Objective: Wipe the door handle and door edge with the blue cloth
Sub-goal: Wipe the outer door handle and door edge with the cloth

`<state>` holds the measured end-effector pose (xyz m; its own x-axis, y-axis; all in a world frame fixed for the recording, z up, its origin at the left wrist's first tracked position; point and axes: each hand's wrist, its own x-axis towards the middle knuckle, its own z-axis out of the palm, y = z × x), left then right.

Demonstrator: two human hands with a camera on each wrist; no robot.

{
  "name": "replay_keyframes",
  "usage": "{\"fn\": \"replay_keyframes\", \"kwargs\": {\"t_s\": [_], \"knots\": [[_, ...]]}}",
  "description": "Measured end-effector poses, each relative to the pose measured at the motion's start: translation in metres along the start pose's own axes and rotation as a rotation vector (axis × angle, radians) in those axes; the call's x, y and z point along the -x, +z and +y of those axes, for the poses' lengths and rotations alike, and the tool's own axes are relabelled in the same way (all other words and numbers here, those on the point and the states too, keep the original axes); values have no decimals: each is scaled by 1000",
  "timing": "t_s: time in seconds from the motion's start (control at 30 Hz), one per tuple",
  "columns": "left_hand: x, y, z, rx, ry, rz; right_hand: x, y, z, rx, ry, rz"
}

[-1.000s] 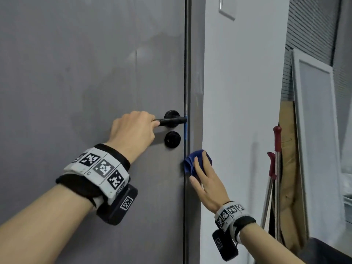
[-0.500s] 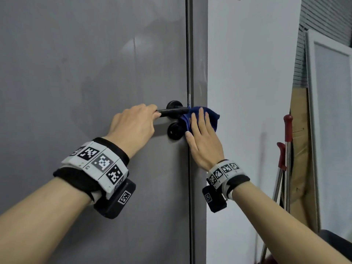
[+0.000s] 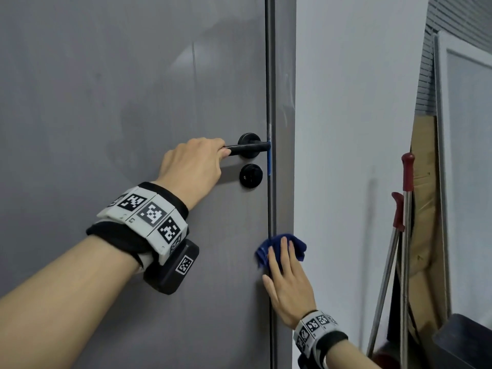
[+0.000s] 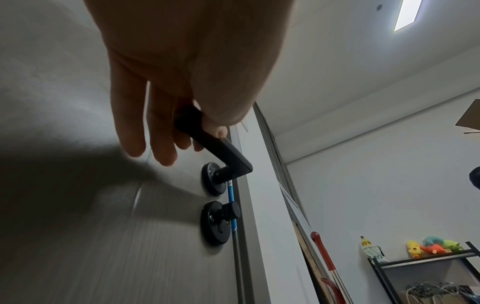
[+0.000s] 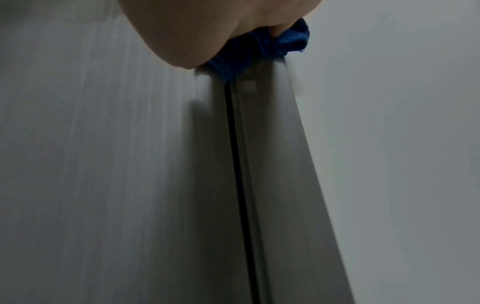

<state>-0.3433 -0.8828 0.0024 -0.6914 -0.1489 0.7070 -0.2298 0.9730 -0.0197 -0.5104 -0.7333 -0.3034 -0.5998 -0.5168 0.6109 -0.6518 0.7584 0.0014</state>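
A black lever handle [image 3: 246,149] sits on the grey door, and my left hand [image 3: 194,166] grips its free end; the left wrist view shows the fingers curled round the handle [image 4: 221,148]. Below the handle, the bunched blue cloth [image 3: 298,246] lies against the door edge [image 3: 283,102]. My right hand [image 3: 287,286] presses it there with straight fingers, thumb towards the door face. In the right wrist view the cloth [image 5: 259,49] shows under my palm, on top of the door edge [image 5: 272,164].
A round black lock knob [image 3: 250,175] sits just under the handle. A white wall is right of the door. Red-handled poles [image 3: 407,171], cardboard [image 3: 423,182] and a white framed board [image 3: 466,155] lean at far right, beside a dark bin [image 3: 468,339].
My right hand carried the cloth up the door edge to handle height, then slid it back down below the lock knob. The left hand stayed on the handle.
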Motion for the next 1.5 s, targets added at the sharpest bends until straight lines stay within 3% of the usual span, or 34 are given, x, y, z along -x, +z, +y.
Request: {"fn": "replay_keyframes", "kwargs": {"t_s": [0.1,0.23,0.37,0.53,0.67,0.9,1.17,1.4,1.5], "knots": [[1,-1,0,15,6,-3,-12,-20,-13,-88,53,11],[1,-1,1,20,12,12,-86,-88,-22,-301,107,183],[2,-2,0,48,4,25,-109,-113,-10,-474,34,214],[4,-3,2,72,-23,21,-30,-43,2,-461,9,97],[3,-6,4,60,-17,18,-6,-16,-1,-425,45,34],[-5,-21,7,7,9,-65,-56,-62,6,-318,57,124],[-24,-33,5,33,14,-227,-116,-120,19,-533,-72,232],[-31,-35,6,-9,11,-256,-148,-152,24,-527,-97,279],[-32,-36,7,-29,6,-260,-171,-178,24,-420,-90,296]]}}
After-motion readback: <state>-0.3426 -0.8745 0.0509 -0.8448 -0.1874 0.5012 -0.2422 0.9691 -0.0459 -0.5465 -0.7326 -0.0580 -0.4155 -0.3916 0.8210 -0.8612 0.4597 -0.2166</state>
